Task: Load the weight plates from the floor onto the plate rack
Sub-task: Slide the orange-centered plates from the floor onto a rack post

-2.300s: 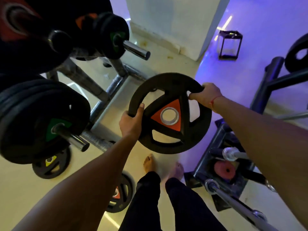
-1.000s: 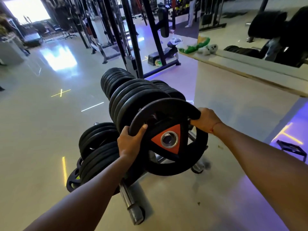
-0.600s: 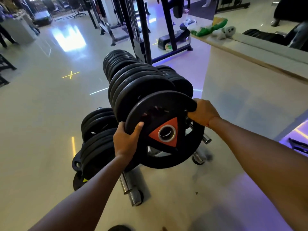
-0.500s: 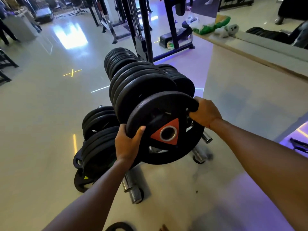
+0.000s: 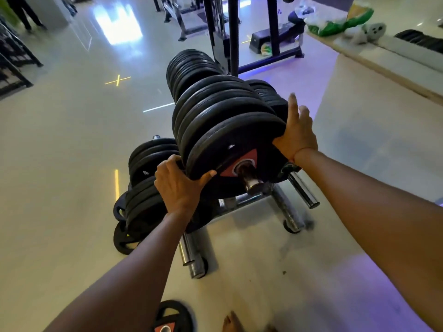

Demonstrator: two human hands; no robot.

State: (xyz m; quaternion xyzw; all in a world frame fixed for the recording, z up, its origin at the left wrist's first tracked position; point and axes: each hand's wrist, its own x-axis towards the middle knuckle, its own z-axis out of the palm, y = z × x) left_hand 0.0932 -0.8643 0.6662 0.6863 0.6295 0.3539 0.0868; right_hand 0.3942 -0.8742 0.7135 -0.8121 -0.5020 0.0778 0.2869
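Note:
A black weight plate (image 5: pixel 230 137) with a red triangular centre sits on the upper chrome peg (image 5: pixel 250 179) of the plate rack (image 5: pixel 285 209), pressed against several black plates behind it. My left hand (image 5: pixel 179 185) grips the plate's lower left rim. My right hand (image 5: pixel 296 130) lies flat on the plate's right rim with its fingers spread. Another black plate (image 5: pixel 171 317) with a red centre lies on the floor by my foot.
Lower pegs at the left hold more plates (image 5: pixel 148 159), and two plates (image 5: pixel 123 238) lean on the floor there. A bare peg (image 5: pixel 303 190) sticks out at the right. A low white wall (image 5: pixel 374 97) stands right, a cable machine (image 5: pixel 230 32) behind.
The plate I carried from floor level has slid onto the upper peg against the stack. My right hand has opened its grip and now rests flat on the rim.

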